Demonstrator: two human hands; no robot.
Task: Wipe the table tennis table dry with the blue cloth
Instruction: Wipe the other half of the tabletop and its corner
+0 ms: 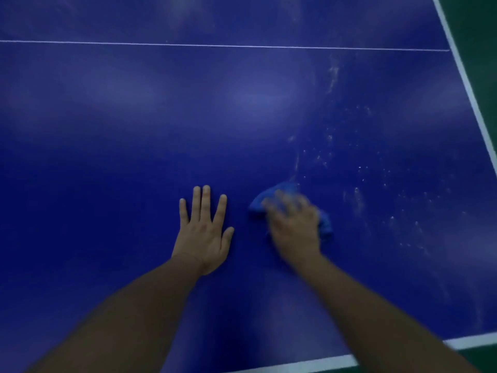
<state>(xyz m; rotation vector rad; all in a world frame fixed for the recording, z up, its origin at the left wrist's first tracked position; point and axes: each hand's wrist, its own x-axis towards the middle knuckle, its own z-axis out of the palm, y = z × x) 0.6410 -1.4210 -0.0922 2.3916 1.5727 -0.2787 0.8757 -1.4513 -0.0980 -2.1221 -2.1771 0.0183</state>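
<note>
Head view: the right hand [293, 227], blurred, curls its fingers over the crumpled blue cloth [270, 196] and presses it onto the dark blue table tennis table [242, 103], while the left hand [204, 232] lies flat and released just beside it. Scattered pale water droplets [376, 184] lie to the right of the cloth and further out, between it and the white side line [468, 90]. The cloth hand is the nearer one, so the next stroke probably goes right.

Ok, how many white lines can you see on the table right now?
3. A thin line crosses the far table; the right edge line runs along the right side; the near edge line lies at the bottom, partly hidden by the right arm.
</note>
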